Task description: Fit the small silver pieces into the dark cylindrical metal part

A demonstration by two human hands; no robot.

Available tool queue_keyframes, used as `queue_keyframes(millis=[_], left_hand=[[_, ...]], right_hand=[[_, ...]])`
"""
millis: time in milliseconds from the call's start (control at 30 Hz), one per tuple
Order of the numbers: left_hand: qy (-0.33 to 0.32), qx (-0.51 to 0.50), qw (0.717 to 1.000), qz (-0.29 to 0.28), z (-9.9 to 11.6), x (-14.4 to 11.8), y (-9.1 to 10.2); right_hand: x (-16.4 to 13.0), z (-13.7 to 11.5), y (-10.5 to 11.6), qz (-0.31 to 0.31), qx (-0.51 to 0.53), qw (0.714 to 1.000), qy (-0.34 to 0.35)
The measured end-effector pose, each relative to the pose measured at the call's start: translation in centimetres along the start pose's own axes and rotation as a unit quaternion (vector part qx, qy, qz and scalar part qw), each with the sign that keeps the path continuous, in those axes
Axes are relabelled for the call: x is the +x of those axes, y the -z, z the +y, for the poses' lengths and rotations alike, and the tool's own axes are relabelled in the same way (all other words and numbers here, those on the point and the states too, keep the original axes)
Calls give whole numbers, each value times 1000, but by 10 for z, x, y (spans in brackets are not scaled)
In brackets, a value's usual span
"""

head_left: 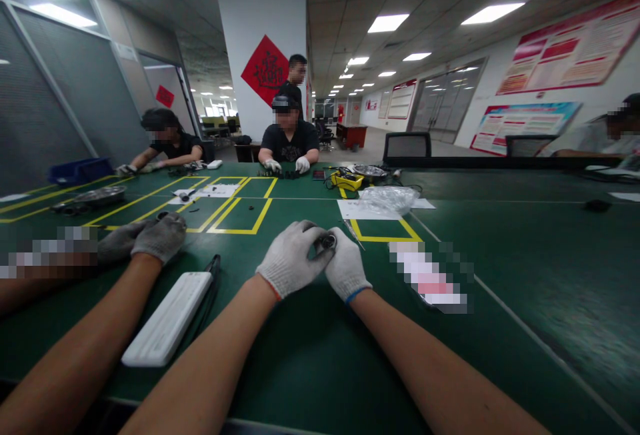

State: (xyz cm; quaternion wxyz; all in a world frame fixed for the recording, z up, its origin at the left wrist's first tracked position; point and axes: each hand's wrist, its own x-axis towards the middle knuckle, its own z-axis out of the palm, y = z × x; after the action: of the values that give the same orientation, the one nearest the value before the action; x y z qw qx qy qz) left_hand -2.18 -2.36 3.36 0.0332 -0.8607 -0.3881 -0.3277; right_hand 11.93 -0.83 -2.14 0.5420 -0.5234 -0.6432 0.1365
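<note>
Both of my hands wear white knitted gloves and meet over the green table [300,355]. My left hand [293,258] has its fingers curled round a small dark round part [328,242], which looks like a ring with a metallic rim. From the other side my right hand [346,267] grips the same part, its fingers closed and partly hidden. Just beyond my right hand lies a thin pointed metal tool [353,232], perhaps tweezers. What the dark part is exactly, I cannot tell.
A co-worker's grey-gloved hands [160,235] work close at my left, beside a white power strip [167,318]. Farther out lie a clear plastic bag [387,200], a yellow tray [346,180] and a blurred flat item [430,278]. Other people sit across the table.
</note>
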Motion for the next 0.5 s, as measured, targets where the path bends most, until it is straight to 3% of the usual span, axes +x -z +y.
queue_keyframes(millis=[500], left_hand=[[4, 16, 1000, -16, 2, 2, 2]], right_hand=[[1, 4, -2, -15, -7, 1000, -2]])
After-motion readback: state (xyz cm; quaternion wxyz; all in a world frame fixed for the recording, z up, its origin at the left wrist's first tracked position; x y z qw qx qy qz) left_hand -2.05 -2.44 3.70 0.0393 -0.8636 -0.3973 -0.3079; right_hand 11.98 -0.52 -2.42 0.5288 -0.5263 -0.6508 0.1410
